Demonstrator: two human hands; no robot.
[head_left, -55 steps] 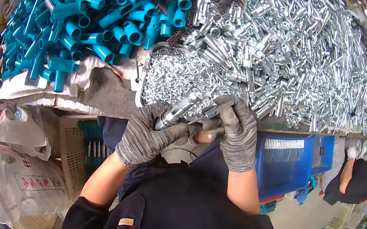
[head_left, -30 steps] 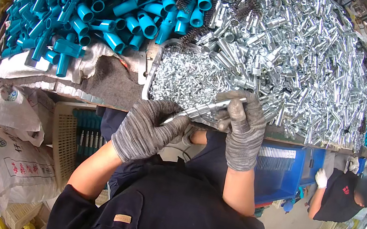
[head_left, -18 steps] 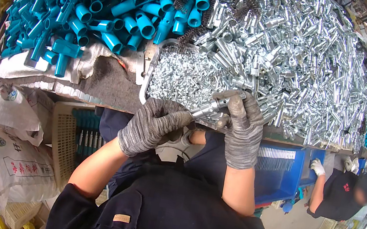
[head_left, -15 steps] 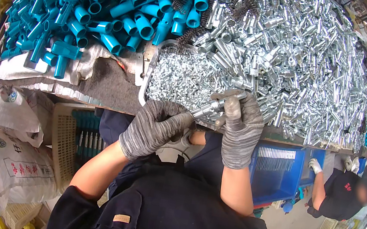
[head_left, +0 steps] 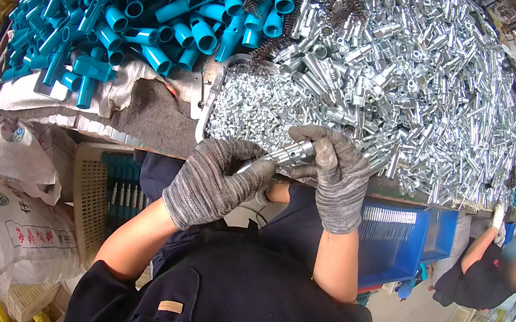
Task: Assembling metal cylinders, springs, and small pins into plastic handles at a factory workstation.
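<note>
A short, shiny silver metal cylinder with small holes in its side point(head_left: 291, 154) is held slanted between my two hands, over the table's front edge. My left hand point(head_left: 214, 181), in a grey striped knit glove, is closed round its lower left end. The gloved fingers of my right hand point(head_left: 335, 183) pinch its upper right end, and they hide that tip. Just beyond my hands, a clear-rimmed tray point(head_left: 203, 125) holds a heap of small silver metal pieces point(head_left: 257, 109).
Teal gun-shaped housings point(head_left: 179, 23) are piled at the left, and larger silver tubular parts point(head_left: 415, 92) at the right. Dark springs point(head_left: 265, 52) lie between them. Below the table stand a blue bin point(head_left: 387, 249), a beige crate point(head_left: 88, 193) and white sacks point(head_left: 18, 229). A co-worker point(head_left: 483, 273) works at the right.
My right fingers have shifted slightly left and now cover the cylinder's upper end, which stuck out past them before. The co-worker's arm has moved from the blue bin up to the table.
</note>
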